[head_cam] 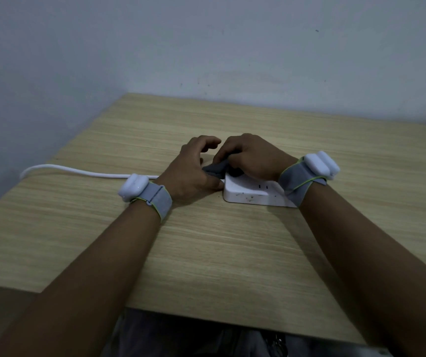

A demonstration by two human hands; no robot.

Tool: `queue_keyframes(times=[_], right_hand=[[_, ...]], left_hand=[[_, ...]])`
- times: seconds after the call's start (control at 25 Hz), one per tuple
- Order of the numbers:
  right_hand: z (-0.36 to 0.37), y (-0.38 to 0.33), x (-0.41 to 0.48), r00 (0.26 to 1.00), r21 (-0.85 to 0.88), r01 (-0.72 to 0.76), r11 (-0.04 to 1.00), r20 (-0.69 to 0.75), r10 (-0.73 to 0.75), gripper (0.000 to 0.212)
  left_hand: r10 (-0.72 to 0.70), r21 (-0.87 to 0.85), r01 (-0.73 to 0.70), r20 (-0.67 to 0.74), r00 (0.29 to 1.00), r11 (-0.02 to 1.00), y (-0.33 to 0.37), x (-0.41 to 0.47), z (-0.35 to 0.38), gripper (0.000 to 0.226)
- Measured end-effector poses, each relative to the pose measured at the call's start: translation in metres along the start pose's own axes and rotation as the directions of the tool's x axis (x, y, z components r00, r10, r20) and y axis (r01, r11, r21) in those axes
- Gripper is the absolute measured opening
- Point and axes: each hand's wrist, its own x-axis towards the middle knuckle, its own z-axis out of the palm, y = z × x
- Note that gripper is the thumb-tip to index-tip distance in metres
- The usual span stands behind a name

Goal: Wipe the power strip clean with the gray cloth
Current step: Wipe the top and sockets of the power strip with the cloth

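Pressing a bunched gray cloth (218, 169) against one end of a white rectangular plastic power strip (251, 192), the right hand (251, 158) keeps a clenched grip on the fabric. Dark specks dot the strip's top and near edge. One strip, one cloth, one white cord (78, 171) lie mid-worktop (206, 253). The left hand (193, 173), grip released, fingers curled, steadies the strip's end.

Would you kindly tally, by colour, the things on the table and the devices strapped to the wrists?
White: 4, namely the power strip, its cable, and two wrist devices.
Gray: 1, the gray cloth, held under the right hand.
Total: 5
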Motion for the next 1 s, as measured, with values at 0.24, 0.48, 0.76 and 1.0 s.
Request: queue_keyframes(times=[0.24, 0.48, 0.76, 1.0], right_hand=[[0.008, -0.004, 0.005, 0.997, -0.003, 0.059, 0.998, -0.044, -0.059, 0.01], [0.008, 0.001, 0.011, 0.996, 0.041, 0.064, 0.997, 0.054, -0.067, 0.027], [0.002, 0.009, 0.012, 1.0, 0.025, -0.001, 1.0, 0.018, 0.0, 0.023], [0.009, 0.008, 0.01, 1.0, 0.003, 0.012, 1.0, 0.014, -0.012, 0.016]], left_hand=[[0.019, -0.033, -0.019, -0.006, 1.0, 0.999, -0.001, 0.0, -0.001, 0.082], [0.028, -0.013, -0.028, -0.015, 0.999, 1.0, -0.001, -0.001, 0.0, 0.084], [0.008, -0.006, -0.008, -0.013, 1.0, 1.0, -0.002, 0.0, 0.001, 0.092], [0.014, -0.006, -0.014, -0.027, 1.0, 1.0, -0.002, -0.001, 0.001, 0.094]])
